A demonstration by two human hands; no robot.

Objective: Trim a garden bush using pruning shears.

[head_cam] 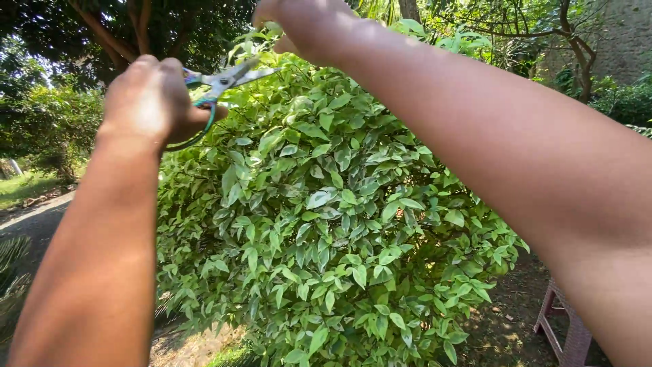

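My left hand [153,102] is raised at the upper left, closed around the green handles of a pair of scissors [227,80]. The metal blades point right toward the top of a dense green leafy bush [333,217]. My right hand [305,24] reaches over the bush's top, fingers curled near the upper leaves; whether it grips a twig is hidden at the frame's edge. My right forearm crosses the view diagonally from the lower right.
A reddish plastic stool [567,326] stands at the lower right on bare soil. A dirt path [34,221] runs at the left. Trees [122,34] and a stone wall [628,41] stand behind.
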